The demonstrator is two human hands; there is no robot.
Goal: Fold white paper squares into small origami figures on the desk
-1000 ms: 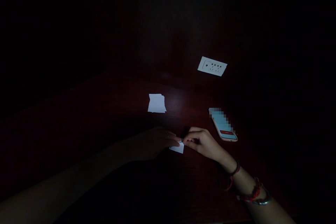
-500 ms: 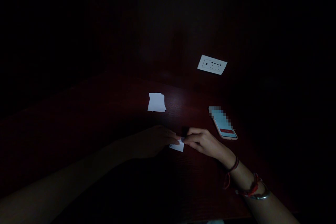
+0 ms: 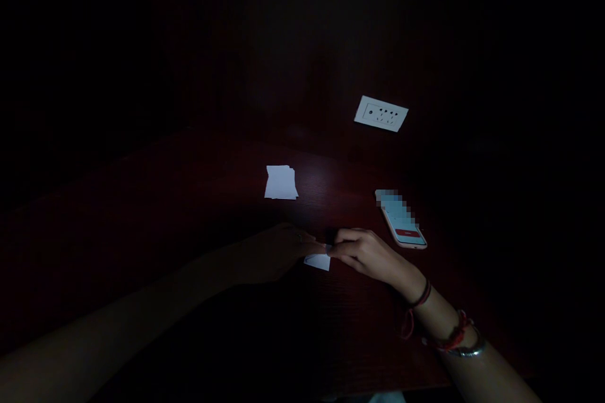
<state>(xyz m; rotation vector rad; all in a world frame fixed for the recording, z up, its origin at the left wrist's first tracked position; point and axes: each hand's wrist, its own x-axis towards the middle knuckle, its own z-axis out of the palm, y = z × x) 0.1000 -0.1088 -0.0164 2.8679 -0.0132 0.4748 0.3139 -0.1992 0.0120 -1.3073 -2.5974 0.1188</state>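
The left hand (image 3: 281, 253), fingers (image 3: 312, 248) straight, presses a small paper (image 3: 321, 262) whose edge the right hand (image 3: 367, 255) pinches.

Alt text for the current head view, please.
A person's left hand and right hand touch a small white paper on a dark red table, dimly lit. Farther back lies a stack of white paper; to the right are a phone, screen on, and a wall socket.

Matt paper slip (image 3: 321, 262); glossy wood-grain tabletop (image 3: 324, 176); metal bangle (image 3: 469, 352).
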